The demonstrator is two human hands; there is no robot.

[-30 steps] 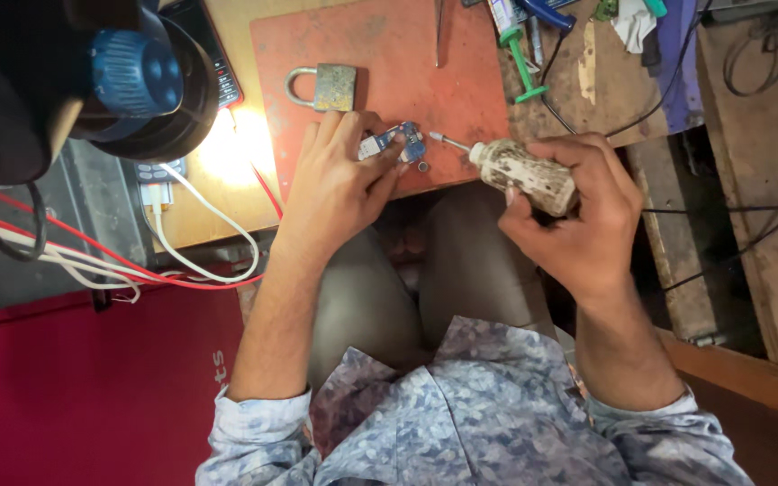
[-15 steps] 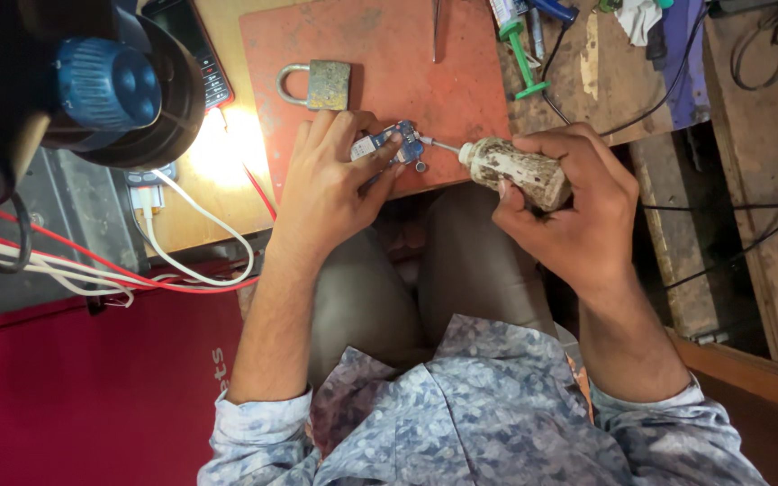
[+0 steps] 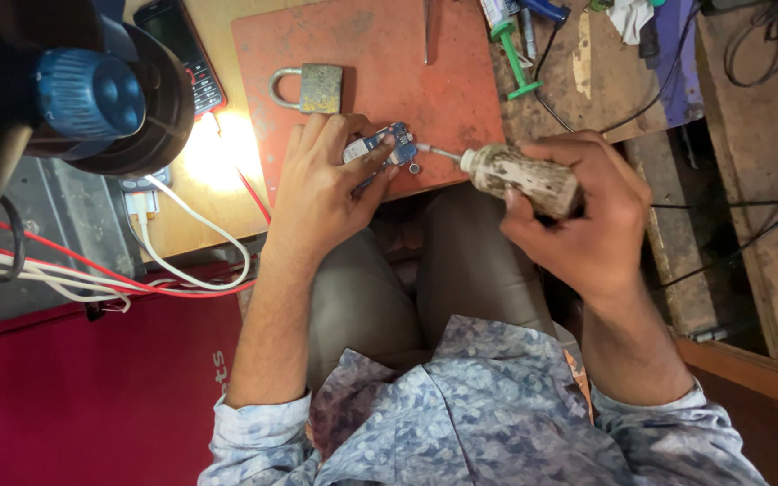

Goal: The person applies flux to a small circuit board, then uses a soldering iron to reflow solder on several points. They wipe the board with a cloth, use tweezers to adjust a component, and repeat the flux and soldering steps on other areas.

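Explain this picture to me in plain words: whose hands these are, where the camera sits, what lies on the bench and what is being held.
The camera sits on a person's head and looks straight down, so both hands are that person's own. The left hand pins a small blue circuit board onto an orange-red mat. The right hand grips a worn, speckled tool handle whose thin metal tip reaches toward the board. On the mat also lies a brass padlock with a steel shackle. A dark mobile phone and a green-handled tool lie on the wooden bench. The big black-and-blue shape at top left is blurred equipment close to the camera.
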